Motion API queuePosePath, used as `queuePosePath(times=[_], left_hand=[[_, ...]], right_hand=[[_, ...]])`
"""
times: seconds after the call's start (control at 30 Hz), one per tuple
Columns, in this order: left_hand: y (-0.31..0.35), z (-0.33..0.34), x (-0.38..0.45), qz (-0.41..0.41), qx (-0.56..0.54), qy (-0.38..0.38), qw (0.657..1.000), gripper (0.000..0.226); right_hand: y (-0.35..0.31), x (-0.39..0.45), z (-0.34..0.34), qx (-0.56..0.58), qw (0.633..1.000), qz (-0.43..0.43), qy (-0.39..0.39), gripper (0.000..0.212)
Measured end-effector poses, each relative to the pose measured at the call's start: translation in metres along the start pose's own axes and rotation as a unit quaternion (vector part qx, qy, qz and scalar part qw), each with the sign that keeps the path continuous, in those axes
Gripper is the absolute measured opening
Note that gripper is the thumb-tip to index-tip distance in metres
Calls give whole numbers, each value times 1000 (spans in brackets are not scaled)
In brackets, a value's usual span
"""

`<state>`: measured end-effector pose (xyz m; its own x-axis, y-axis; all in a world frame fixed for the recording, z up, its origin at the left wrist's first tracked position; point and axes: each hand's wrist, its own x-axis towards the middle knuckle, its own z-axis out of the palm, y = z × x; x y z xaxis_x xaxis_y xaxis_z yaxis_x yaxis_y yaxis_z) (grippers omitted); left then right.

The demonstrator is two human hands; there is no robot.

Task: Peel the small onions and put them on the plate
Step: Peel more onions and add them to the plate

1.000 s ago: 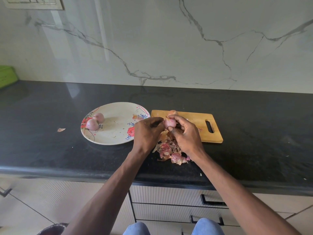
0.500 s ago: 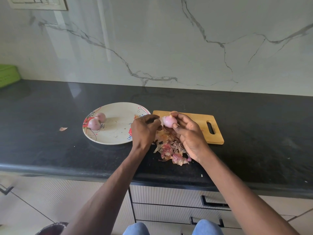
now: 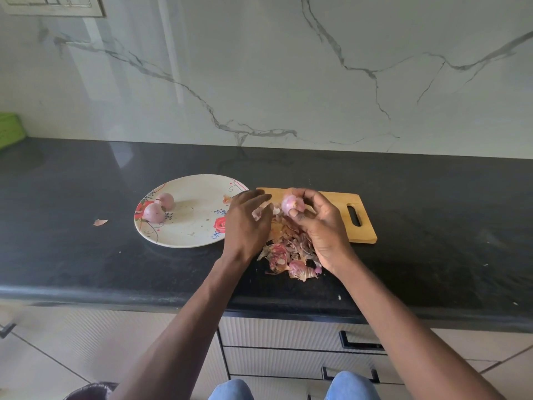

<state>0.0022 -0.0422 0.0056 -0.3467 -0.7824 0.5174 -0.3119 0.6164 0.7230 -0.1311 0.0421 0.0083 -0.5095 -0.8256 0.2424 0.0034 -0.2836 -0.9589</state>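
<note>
- You are sitting partway through the job: two peeled onions [image 3: 159, 207] are already lying together on the left part of the plate [image 3: 184, 239], touching or almost touching each other.
- You are holding a third onion [image 3: 292, 205] in your right hand [image 3: 323, 226], up over the near left end of the cutting board [image 3: 340, 203]; it is looking pale pink and mostly bare, though I cannot tell whether a last bit of skin is clinging to its hidden side.
- Your right grip is clamping on that onion, fingers curling over its top and the thumb pressing from below.
- Your left hand [image 3: 248, 223] is hanging just beside the onion, between it and the plate's right rim, with the fingers fairly straight; a pale scrap of skin [image 3: 257, 214] is showing at its fingertips, but I cannot tell whether you are pinching it or whether it is only lying behind them.
- A heap of peelings [image 3: 288, 255] is lying on the bench under and in front of both hands, with one rounder pink piece [image 3: 298, 268] at its near edge; I cannot tell whether that is an unpeeled onion or just a cupped skin.
- A single flake [image 3: 100, 222] is lying on the bench well left of the plate.
- Judging from this, what is remaining for you is checking the held onion, setting it on the plate beside the other two, and dealing with anything whole hiding in the heap.
</note>
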Motion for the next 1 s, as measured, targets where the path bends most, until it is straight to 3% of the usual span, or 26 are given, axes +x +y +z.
queuePosePath(times=[0.1,0.17,0.3,0.43,0.6,0.83,1.0], left_hand=[[4,-3,-1,-9,-125,-21,992,22],[3,-1,-1,-10,-149,-46,988,26],[7,6,-3,-14,-129,-56,990,27],[11,9,-7,14,-99,-38,994,1],[12,11,-6,31,-75,-37,996,8],[5,12,-3,-30,-84,19,996,9],[4,8,-3,-60,-43,33,997,27]], right_hand=[[1,0,0,-30,999,-9,9,38],[0,0,0,-21,1000,-4,16,37],[0,-1,3,-29,999,-9,13,35],[0,-2,7,-26,1000,-8,12,37],[6,0,7,-60,998,-20,17,39],[4,0,5,-21,1000,-4,7,34],[5,1,4,-63,998,-13,27,34]])
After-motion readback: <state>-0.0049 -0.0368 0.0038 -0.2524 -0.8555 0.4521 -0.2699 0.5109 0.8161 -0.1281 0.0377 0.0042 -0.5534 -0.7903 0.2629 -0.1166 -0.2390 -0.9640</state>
